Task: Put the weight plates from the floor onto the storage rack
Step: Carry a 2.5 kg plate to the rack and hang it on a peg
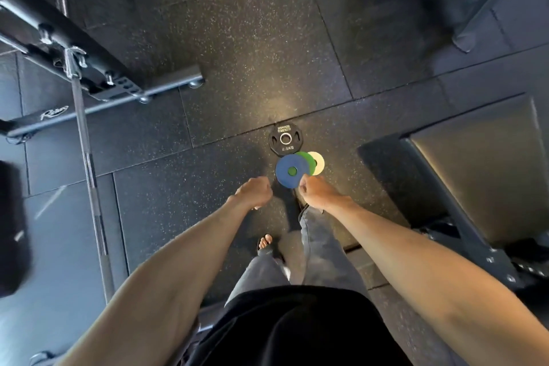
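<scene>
Plates lay on the floor in a small bunch. Farthest from the person was the black plate, flat on the floor. A blue plate sat just in front of it, over its near edge. A green plate peeked out from under the blue one, and a white plate peeked out from under the green. The right hand pinched the blue plate's near edge with curled fingers. The left hand was near the black plate too, curled in a fist and holding nothing. A bench stood right of the black plate, and a bar lay far to its left.
</scene>
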`<action>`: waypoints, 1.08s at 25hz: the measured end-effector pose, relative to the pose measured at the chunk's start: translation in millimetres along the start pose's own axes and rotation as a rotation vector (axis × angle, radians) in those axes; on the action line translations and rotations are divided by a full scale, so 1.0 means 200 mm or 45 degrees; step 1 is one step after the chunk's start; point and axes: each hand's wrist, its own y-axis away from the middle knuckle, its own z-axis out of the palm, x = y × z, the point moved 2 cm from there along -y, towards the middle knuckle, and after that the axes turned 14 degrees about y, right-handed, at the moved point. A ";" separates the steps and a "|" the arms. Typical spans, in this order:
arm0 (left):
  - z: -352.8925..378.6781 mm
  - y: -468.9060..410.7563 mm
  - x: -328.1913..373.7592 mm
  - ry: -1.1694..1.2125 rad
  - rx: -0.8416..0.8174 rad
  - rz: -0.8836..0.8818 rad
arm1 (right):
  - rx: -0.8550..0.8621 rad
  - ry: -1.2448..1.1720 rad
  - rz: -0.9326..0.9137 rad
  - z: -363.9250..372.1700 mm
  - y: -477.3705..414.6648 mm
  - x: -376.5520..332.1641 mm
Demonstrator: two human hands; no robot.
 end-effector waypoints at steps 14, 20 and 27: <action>-0.02 -1.60 0.02 0.202 0.115 -0.287 | -0.013 -0.134 0.141 -0.06 -1.58 0.37; 0.13 -2.48 -0.31 0.305 0.156 -0.373 | 0.069 -0.020 0.334 0.30 -2.41 0.65; 0.45 -3.17 -0.61 0.362 0.173 -0.440 | 0.101 -0.039 0.475 0.68 -3.11 0.87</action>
